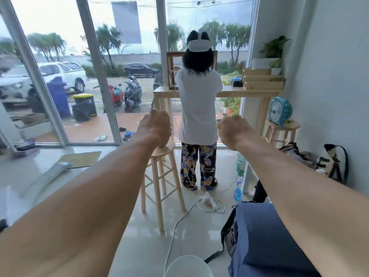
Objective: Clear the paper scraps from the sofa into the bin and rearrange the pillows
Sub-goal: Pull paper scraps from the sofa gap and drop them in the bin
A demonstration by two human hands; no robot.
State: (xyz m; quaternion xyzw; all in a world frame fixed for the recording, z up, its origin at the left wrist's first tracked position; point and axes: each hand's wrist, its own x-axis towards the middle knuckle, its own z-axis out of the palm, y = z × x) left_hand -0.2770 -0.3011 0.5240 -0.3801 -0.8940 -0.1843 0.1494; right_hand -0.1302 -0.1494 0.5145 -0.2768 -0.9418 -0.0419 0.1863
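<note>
Both bare arms stretched forward. Left grip (154,126) and right grip (232,130) showed backs to camera, fingers bent away out of sight; hold on anything could not be told. Left grip overlapped seat of tall pale wooden stool (164,150). Person in white shirt (197,100) stood beyond at pale wooden surface (231,93). Whereabouts of sofa, paper scraps, pillows could not be told.

Pale wood stool (159,176). White shirt (197,108), trousers (197,166) dark with yellow-blue floral print. Light blue fan (279,110). Blue spray bottle (238,191). Blue cloth (265,242). White cable (175,222). Glossy pale floor (143,246).
</note>
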